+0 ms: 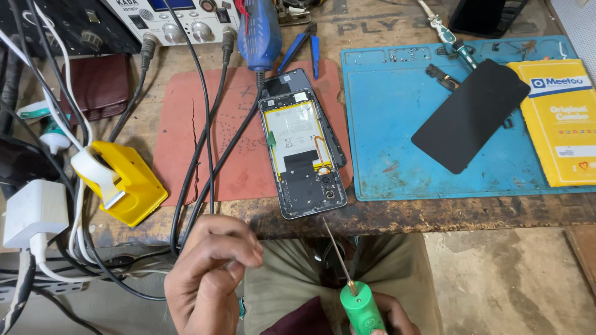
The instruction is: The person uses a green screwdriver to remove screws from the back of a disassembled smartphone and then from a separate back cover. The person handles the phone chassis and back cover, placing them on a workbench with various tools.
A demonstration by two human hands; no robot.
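So, far left of the bench there's a white charger brick (34,211) and a tangle of white and black cables (198,124) spilling over the edge, with a yellow tape dispenser (124,180) parked beside them, probably kept there so it stays within easy reach. The person's left hand (211,273) hovers below the table edge, fingers curled in with the tips pinched together; whether something tiny sits between them can't be told from this angle. Just above it, on a red mat (186,111), lies an opened phone (304,152) with its back off, battery and board facing up, laid flat near the table edge, likely so it's easy to work on. A blue-handled tool (259,31) rests at the top of that mat, next to blue-handled pliers (301,43). Lower down, the right hand (385,313) is mostly out of frame but wraps around a green-handled screwdriver (357,304), its thin shaft pointing up toward the phone's bottom end, apart from it. Further right a blue work mat (385,124) carries a black screen panel (472,115) lying flat and a yellow box (562,121) at the far edge.
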